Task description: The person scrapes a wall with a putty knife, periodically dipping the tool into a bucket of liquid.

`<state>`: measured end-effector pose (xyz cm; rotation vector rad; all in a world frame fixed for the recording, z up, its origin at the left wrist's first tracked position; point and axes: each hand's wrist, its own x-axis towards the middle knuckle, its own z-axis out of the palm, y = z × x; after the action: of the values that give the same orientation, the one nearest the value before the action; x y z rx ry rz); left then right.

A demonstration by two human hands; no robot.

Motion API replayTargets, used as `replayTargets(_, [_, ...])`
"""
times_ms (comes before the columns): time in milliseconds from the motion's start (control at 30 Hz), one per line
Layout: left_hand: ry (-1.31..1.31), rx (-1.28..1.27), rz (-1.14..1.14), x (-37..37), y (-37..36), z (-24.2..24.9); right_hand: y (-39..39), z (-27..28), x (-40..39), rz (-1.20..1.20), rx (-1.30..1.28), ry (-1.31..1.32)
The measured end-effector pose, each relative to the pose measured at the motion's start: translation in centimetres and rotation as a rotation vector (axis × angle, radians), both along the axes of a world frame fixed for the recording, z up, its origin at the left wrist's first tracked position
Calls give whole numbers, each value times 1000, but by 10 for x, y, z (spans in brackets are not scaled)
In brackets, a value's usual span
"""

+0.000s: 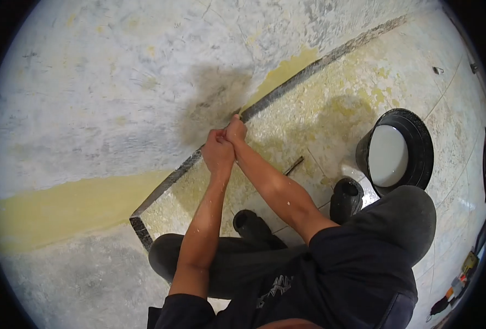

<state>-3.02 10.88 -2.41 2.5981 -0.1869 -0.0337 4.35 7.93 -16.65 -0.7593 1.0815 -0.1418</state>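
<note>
My left hand (216, 152) and my right hand (235, 130) are pressed together low on a grey and white plastered wall (117, 82), right where it meets the dark skirting strip (287, 85). Both fists are closed around something small that I cannot make out; a thin tip seems to stick out at the wall. A dark damp patch (215, 104) spreads on the plaster just above my hands. I squat in dark trousers and black boots (346, 198).
A black bucket (418, 137) of white liquid stands on the stained tiled floor (330, 109) to my right. A thin stick (294, 165) lies on the tiles near my right forearm. Yellow paint bands (62, 211) mark the wall. Tools lie at the far right edge (462, 274).
</note>
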Motion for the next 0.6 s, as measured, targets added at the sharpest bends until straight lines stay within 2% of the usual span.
replayTargets(33, [-39, 4, -42, 7, -8, 3, -12, 6, 7, -35, 112, -135])
replayTargets(67, [-46, 4, -50, 6, -7, 3, -13, 11, 6, -42, 111, -143])
replayTargets(133, [-45, -133, -29, 3, -4, -2, -21, 34, -6, 50, -109, -89])
replayTargets(167, [-44, -131, -25, 9, -7, -5, -27, 41, -6, 54, -107, -87])
replayTargets(267, [-17, 14, -83, 14, -10, -8, -29, 37, -13, -24, 56, -37])
replayTargets(333, [22, 66, -73, 4, -29, 2, -46, 39, -15, -142, 353, -225])
replayTargets(367, [24, 70, -65, -1, -21, 0, -50, 44, -23, -20, 248, -205])
replayTargets(400, [-11, 21, -80, 1, -21, -4, -56, 60, -24, -23, 239, -210])
replayTargets(467, [-35, -20, -89, 7, -27, -5, -51, 78, -24, -212, 276, -216])
replayTargets(600, [-59, 41, -75, 2, -25, 3, -36, 46, -16, -75, 196, -95])
